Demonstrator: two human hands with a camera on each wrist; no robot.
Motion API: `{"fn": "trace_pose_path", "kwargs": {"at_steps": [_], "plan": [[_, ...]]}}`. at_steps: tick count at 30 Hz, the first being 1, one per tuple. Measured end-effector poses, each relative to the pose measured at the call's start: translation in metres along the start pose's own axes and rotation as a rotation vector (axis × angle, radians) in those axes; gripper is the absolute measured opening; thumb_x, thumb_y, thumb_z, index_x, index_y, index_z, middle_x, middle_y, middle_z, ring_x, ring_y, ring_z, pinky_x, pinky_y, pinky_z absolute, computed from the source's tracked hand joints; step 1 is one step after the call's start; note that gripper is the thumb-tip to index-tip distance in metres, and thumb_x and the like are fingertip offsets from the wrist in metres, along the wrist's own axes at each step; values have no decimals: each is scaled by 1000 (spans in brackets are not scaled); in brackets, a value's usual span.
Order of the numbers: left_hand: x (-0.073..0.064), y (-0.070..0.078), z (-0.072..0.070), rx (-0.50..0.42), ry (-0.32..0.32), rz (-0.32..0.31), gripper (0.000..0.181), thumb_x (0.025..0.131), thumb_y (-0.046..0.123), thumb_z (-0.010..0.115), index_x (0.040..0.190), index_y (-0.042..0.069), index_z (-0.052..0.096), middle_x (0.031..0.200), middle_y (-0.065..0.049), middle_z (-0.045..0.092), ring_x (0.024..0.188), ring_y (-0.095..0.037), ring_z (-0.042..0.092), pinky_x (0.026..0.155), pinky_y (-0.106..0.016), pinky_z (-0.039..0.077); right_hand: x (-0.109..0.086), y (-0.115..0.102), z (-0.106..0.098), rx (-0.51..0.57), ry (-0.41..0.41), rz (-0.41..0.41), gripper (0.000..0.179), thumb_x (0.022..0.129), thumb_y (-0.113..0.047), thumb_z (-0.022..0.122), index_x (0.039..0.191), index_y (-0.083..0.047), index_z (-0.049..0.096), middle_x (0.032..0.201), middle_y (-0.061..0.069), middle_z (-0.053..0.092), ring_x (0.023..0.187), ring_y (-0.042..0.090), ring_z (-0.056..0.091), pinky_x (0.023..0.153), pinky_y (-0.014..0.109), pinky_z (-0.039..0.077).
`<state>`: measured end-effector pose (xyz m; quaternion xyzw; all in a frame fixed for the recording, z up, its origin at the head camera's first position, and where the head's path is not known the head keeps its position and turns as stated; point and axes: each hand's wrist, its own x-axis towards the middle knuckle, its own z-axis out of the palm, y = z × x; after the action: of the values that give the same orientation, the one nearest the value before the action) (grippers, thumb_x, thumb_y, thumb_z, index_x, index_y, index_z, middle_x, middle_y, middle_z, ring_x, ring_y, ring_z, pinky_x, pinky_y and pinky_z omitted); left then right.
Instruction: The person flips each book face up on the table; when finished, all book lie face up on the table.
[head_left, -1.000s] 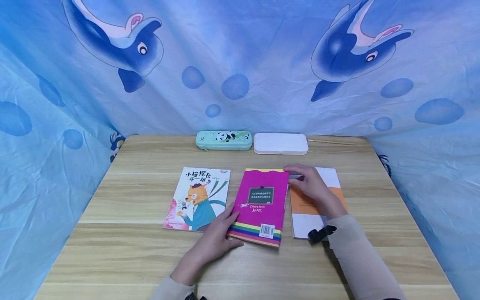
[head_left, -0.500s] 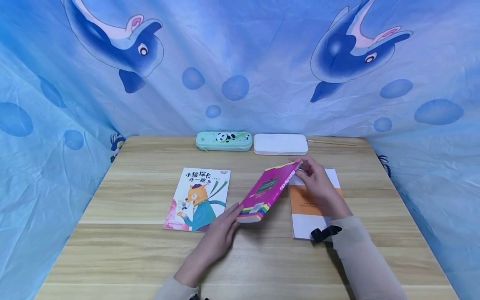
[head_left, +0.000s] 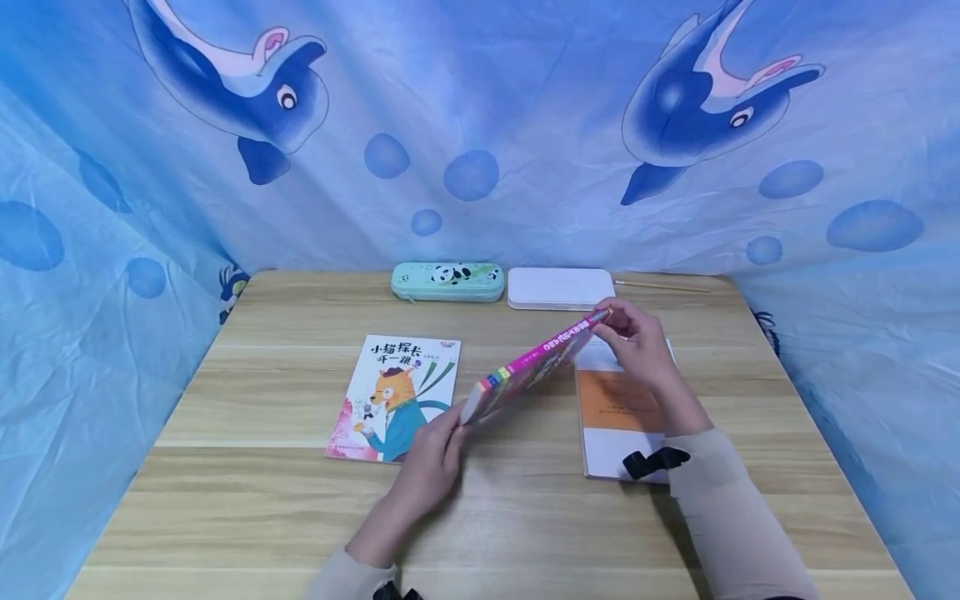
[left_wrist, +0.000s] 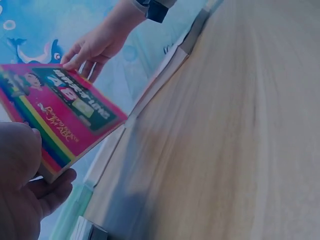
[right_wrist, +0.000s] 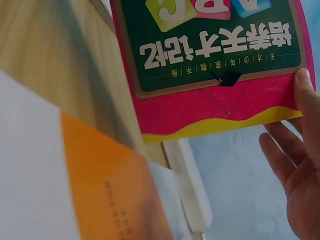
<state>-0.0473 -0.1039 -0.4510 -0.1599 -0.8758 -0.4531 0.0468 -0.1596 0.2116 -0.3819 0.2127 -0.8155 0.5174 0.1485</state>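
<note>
A pink book (head_left: pixel 536 358) with a rainbow band hangs tilted above the table, its spine turned up in the head view. My left hand (head_left: pixel 427 462) grips its near lower corner; the left wrist view shows the thumb on the cover and fingers behind. At the far upper corner my right hand (head_left: pixel 637 342) pinches the book between thumb and fingers. The right wrist view shows the front cover (right_wrist: pixel 215 55) with a dark green panel. To the left lies a picture book (head_left: pixel 393 400) with an orange cat. A white and orange book (head_left: pixel 622 408) lies under the right forearm.
Along the back of the wooden table (head_left: pixel 262 517) stand a green panda pencil case (head_left: pixel 447 282) and a white case (head_left: pixel 560 288). A thin brush-like stick (head_left: pixel 663 287) lies right of them. Blue dolphin-print cloth (head_left: pixel 480 100) hangs behind and at both sides.
The pink book has risen off the table and turned from its back cover facing up to standing nearly on edge. Both hands have moved with it, the right one slightly right and away.
</note>
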Motion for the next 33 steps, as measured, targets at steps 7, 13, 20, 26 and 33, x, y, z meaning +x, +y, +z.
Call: {"fn": "trace_pose_path", "kwargs": {"at_steps": [7, 13, 20, 26, 33], "plan": [[-3, 2, -2, -124, -48, -87, 42, 106, 24, 54, 146, 12, 52, 137, -4, 64, 124, -20, 62, 100, -36, 54, 5, -12, 1, -75, 5, 16, 24, 94, 8, 65, 118, 10, 61, 74, 15, 58, 60, 12, 47, 51, 17, 40], [-7, 2, 1, -245, -116, -140, 49, 99, 20, 66, 146, 15, 52, 131, 0, 68, 119, -14, 64, 101, -33, 53, 6, 13, 9, -79, -60, 159, 32, 99, -5, 64, 131, -2, 62, 90, 16, 64, 72, 21, 57, 60, 18, 51], [-5, 2, 4, -310, -84, -197, 47, 93, 10, 72, 138, 12, 58, 118, -2, 74, 107, -13, 70, 95, -27, 56, 6, 37, 20, -59, -127, 252, 40, 100, -19, 66, 139, -14, 60, 98, 11, 65, 81, 23, 59, 62, 26, 57], [-2, 1, 3, -354, 15, -251, 69, 91, 5, 73, 152, 5, 42, 115, -7, 74, 104, -17, 71, 93, -25, 56, 7, 43, 34, -108, -178, 316, 49, 100, -26, 66, 147, -15, 54, 108, 11, 67, 90, 26, 63, 71, 33, 59], [-1, -5, 1, -258, 32, -250, 54, 96, 11, 69, 146, 2, 51, 133, -13, 66, 120, -24, 64, 103, -36, 52, 1, 51, 49, -112, -290, 404, 60, 99, -32, 67, 152, -15, 46, 125, 13, 62, 107, 30, 63, 83, 42, 60]]}}
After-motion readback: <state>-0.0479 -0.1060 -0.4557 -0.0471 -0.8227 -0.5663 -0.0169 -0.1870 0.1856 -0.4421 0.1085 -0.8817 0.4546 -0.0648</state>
